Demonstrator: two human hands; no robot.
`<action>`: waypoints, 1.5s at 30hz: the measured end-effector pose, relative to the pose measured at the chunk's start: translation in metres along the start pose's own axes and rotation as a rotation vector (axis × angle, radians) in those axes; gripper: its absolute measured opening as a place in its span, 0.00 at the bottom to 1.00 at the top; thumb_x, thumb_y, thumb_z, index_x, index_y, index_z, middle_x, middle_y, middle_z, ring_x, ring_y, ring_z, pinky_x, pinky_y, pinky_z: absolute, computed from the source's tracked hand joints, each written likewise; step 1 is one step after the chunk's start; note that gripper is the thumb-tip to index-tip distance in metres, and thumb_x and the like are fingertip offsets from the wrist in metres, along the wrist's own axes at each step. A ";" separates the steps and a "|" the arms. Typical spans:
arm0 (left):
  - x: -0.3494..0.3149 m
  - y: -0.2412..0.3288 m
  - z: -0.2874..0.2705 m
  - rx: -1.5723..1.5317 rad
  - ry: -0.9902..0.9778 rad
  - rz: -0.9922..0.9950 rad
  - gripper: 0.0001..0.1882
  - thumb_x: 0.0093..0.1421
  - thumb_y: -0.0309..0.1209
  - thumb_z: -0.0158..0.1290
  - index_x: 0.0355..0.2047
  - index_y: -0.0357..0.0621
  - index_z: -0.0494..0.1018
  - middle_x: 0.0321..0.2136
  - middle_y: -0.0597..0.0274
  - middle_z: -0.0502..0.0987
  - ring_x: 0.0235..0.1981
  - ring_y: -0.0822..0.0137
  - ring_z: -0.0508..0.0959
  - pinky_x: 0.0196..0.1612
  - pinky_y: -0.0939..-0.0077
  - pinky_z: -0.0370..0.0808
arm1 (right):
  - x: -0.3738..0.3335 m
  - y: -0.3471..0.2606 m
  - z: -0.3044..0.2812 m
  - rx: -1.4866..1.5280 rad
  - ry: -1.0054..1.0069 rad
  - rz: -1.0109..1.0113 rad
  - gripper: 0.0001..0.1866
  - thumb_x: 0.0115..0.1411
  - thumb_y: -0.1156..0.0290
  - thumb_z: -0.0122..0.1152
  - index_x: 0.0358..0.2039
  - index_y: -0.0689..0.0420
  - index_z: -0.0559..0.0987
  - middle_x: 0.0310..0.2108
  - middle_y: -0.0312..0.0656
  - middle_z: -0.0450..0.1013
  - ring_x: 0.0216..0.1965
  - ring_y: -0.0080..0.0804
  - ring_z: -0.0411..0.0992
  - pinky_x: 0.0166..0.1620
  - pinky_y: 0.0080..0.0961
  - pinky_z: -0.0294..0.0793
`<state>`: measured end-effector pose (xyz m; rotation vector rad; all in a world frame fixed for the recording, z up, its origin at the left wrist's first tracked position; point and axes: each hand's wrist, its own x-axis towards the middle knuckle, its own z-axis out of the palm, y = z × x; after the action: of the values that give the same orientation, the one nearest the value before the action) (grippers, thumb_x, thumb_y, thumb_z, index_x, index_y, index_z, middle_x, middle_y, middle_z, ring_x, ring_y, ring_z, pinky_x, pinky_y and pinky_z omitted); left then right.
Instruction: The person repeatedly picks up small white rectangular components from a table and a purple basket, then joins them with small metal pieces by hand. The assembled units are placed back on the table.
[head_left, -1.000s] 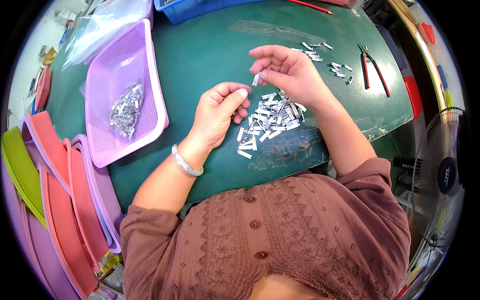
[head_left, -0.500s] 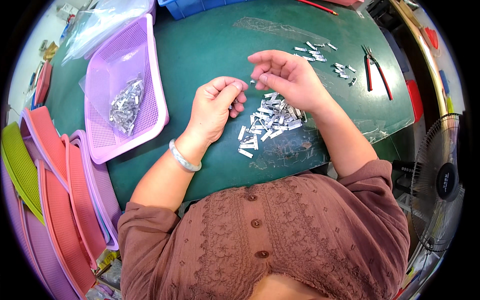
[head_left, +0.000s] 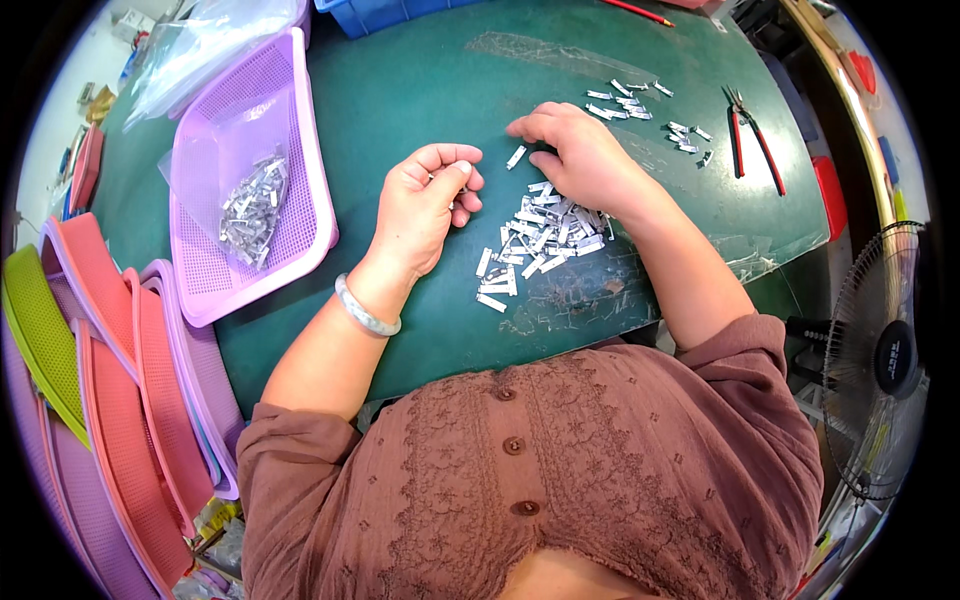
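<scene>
green table top (head_left: 420, 90); black floor fan (head_left: 885, 360) at right

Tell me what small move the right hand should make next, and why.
Probably pinch up the single metal clip lying just off the right hand's fingertips. It sits apart from the pile of clips on the green mat, while the left hand waits curled, seemingly holding a small piece.

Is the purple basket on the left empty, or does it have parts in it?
Not empty. The purple basket holds a small heap of metal clips on its mesh floor, covering only part of it.
</scene>
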<state>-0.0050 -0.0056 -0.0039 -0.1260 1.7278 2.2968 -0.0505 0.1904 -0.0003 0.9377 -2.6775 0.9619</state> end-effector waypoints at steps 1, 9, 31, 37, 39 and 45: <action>0.000 0.000 0.000 -0.006 -0.007 -0.009 0.08 0.58 0.25 0.46 0.37 0.37 0.71 0.25 0.65 0.73 0.21 0.78 0.72 0.21 0.88 0.66 | 0.000 0.000 0.000 -0.021 -0.021 0.014 0.11 0.48 0.79 0.54 0.34 0.60 0.77 0.32 0.42 0.71 0.39 0.42 0.68 0.42 0.33 0.69; 0.001 0.000 0.000 0.026 -0.020 -0.022 0.09 0.58 0.24 0.46 0.39 0.36 0.71 0.26 0.63 0.74 0.23 0.76 0.73 0.23 0.88 0.68 | 0.003 0.003 0.001 0.025 -0.063 0.070 0.10 0.47 0.79 0.56 0.33 0.59 0.77 0.30 0.42 0.70 0.36 0.41 0.69 0.40 0.33 0.69; -0.001 0.002 0.008 0.156 -0.052 -0.079 0.09 0.58 0.30 0.49 0.34 0.36 0.72 0.23 0.64 0.74 0.20 0.77 0.72 0.21 0.87 0.68 | -0.003 -0.024 0.021 0.738 0.086 0.160 0.15 0.53 0.81 0.54 0.42 0.63 0.72 0.26 0.34 0.70 0.27 0.17 0.67 0.33 0.16 0.69; -0.001 0.003 0.005 0.119 -0.033 -0.055 0.09 0.58 0.30 0.50 0.34 0.36 0.72 0.23 0.63 0.74 0.21 0.76 0.73 0.22 0.86 0.68 | 0.001 -0.026 0.013 0.985 -0.044 0.172 0.18 0.56 0.83 0.47 0.48 0.64 0.67 0.32 0.37 0.69 0.33 0.20 0.68 0.40 0.17 0.69; -0.001 0.003 0.006 0.116 -0.019 -0.048 0.08 0.58 0.30 0.50 0.34 0.36 0.72 0.23 0.63 0.74 0.21 0.76 0.72 0.22 0.87 0.68 | 0.001 -0.025 0.011 1.011 -0.057 0.161 0.19 0.56 0.84 0.45 0.49 0.63 0.65 0.34 0.38 0.69 0.34 0.21 0.68 0.42 0.18 0.69; -0.001 0.001 0.006 0.110 -0.003 -0.007 0.07 0.58 0.29 0.50 0.32 0.38 0.72 0.22 0.65 0.74 0.20 0.77 0.72 0.21 0.87 0.67 | 0.001 -0.027 0.010 1.000 -0.039 0.161 0.20 0.56 0.85 0.42 0.50 0.62 0.66 0.37 0.40 0.67 0.33 0.21 0.68 0.42 0.18 0.69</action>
<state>-0.0041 -0.0007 -0.0011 -0.1073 1.8447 2.1901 -0.0343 0.1681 0.0065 0.8396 -2.2297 2.4201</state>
